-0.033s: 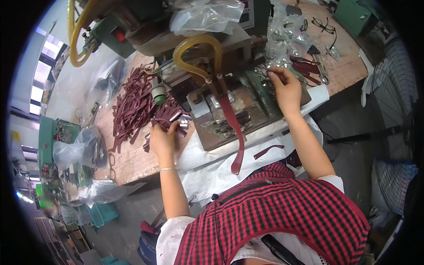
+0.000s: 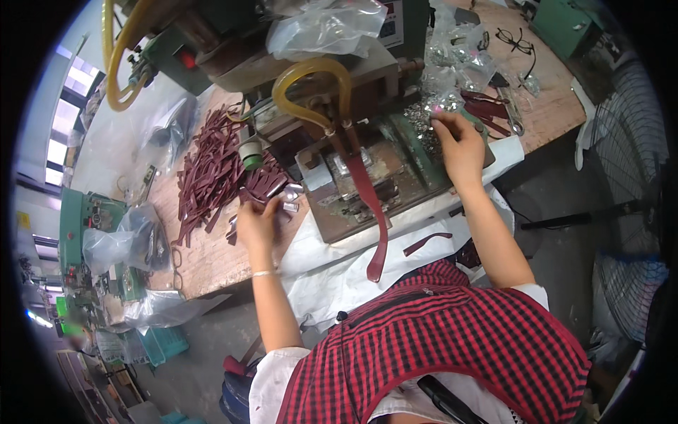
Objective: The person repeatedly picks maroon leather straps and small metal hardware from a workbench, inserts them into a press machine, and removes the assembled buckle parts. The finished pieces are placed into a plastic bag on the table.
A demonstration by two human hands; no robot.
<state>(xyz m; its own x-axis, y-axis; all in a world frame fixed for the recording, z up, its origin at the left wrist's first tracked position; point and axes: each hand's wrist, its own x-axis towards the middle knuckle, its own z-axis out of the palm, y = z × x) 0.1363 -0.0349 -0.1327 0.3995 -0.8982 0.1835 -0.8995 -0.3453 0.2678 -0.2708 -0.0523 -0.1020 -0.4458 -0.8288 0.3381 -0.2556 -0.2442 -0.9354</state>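
Note:
My left hand (image 2: 257, 227) is closed at the near edge of a heap of dark red glasses temples (image 2: 208, 169), with temples between thumb and fingers; how many is hidden. Shiny silvery ends (image 2: 291, 198) show beside it. My right hand (image 2: 462, 148) has thumb and forefinger pinched over small metal parts (image 2: 422, 120) right of the press; whatever sits in the fingertips is too small to name. Between my hands, one dark red temple (image 2: 366, 194) lies in the press fixture (image 2: 328, 205), its curved tip hanging over the front edge.
The press carries a yellow hose (image 2: 311, 67) and a green-ended knob (image 2: 251, 157). Another temple (image 2: 427, 244) lies on white sheeting (image 2: 321, 290) near my apron. Plastic bags (image 2: 448, 53), glasses frames (image 2: 515, 41) and more temples (image 2: 487, 109) are at the right; a fan (image 2: 628, 134) stands beyond.
The whole view shifts slightly. My right hand sits a touch lower at the metal parts, and a pinkish glint shows at its fingertips. My left hand stays by the heap.

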